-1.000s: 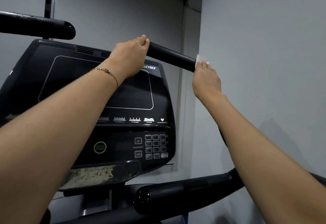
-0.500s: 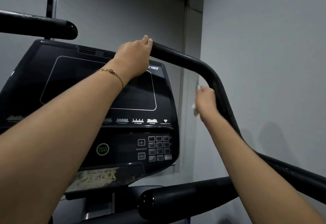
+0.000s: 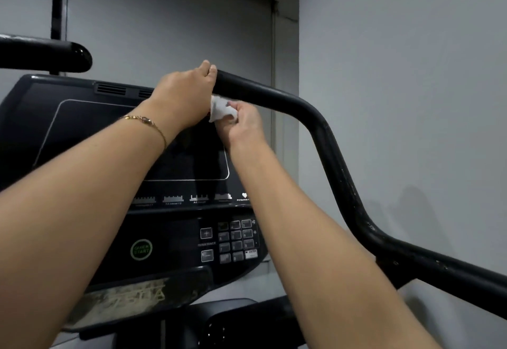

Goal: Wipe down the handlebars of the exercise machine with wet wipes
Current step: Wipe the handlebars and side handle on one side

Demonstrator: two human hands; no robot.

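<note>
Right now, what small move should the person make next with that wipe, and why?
Probably press the wet wipe up against the handlebar and slide it toward the bend. The right hand holds the wipe just under the bar near its tip, while the left hand grips the bar's end, which should steady it.

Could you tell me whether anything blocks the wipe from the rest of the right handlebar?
Only the left hand, gripping the bar's tip beside the wipe held in the right hand. The handlebar beyond shows nothing on it.
</note>
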